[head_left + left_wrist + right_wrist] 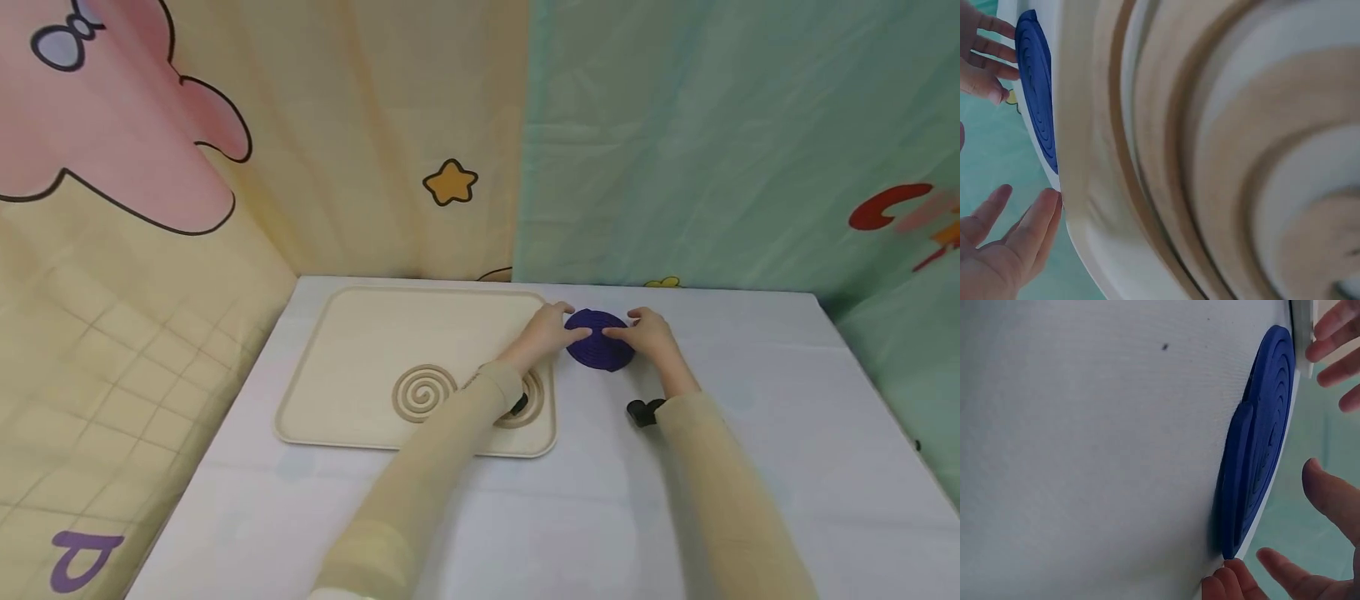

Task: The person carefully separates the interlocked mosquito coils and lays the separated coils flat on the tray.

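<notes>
A blue-purple spiral coil (598,352), which looks like a mosquito coil, lies flat on the white table just right of the tray. From its left side my left hand (551,335) reaches toward it, with straight fingers near the coil's edge in the left wrist view. My right hand (654,337) is at the coil's right side. In the right wrist view its fingertips (1235,578) meet the coil's near end, while the thumb stands away. Neither hand visibly grips the coil. Two tan spiral coils (423,393) lie on the cream tray (360,342); my left sleeve partly covers one.
The tray takes up the left half of the white table (555,517). Printed curtains (637,142) rise behind the table's far edge and at both sides. A black wrist device (643,412) sits by my right cuff.
</notes>
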Demonstrator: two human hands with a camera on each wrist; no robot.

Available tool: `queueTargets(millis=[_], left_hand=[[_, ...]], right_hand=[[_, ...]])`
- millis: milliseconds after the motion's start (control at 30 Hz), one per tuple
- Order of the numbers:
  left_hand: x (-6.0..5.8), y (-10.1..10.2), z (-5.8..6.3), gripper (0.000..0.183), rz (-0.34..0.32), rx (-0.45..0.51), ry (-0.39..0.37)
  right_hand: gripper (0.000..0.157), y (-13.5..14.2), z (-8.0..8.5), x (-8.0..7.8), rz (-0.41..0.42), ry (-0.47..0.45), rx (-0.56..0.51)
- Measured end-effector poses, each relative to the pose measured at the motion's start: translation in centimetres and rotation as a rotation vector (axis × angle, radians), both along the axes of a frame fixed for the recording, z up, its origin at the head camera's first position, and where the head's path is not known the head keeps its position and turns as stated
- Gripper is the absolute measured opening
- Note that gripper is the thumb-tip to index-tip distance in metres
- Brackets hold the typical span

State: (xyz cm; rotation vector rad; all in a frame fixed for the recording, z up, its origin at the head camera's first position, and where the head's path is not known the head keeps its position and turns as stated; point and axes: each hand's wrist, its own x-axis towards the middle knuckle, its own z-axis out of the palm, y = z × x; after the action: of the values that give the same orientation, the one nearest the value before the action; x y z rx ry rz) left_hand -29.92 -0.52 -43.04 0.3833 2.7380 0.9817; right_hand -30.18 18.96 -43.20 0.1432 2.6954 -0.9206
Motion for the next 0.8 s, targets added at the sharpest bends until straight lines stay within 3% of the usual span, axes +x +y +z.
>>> queueTargets(millis=[267, 367, 433, 500, 667, 800], left_hand=[[-0.2, 2.2, 0.4, 0.051, 0.059, -0.252, 0.01], [-0.1, 2.9, 0.6, 0.049, 0.08, -0.282, -0.011], [-0.1, 3.1, 0.6, 0.048, 0.1, -0.264, -0.029], [-0.3, 3.1, 0.7, 0.048, 0.122, -0.22, -0.048], [-0.4, 3.1, 0.8, 0.05, 0.187, -0.083, -0.114], [-0.5, 3.0, 0.9, 0.053, 0.255, 0.026, -0.173]], right_hand=[[0.074, -0.4, -0.4, 0.2, -0.04, -0.074, 0.068], [0.06, -0.4, -0.7, 0.3, -0.049, -0.066, 0.067], [0.048, -0.4, -0.8, 0.3, -0.062, -0.054, 0.059], [0.047, -0.3, -0.6, 0.3, -0.071, -0.058, 0.07], [0.072, -0.1, -0.1, 0.2, -0.097, -0.134, 0.089], [0.07, 0.3, 0.0, 0.1, -0.118, -0.177, 0.056]])
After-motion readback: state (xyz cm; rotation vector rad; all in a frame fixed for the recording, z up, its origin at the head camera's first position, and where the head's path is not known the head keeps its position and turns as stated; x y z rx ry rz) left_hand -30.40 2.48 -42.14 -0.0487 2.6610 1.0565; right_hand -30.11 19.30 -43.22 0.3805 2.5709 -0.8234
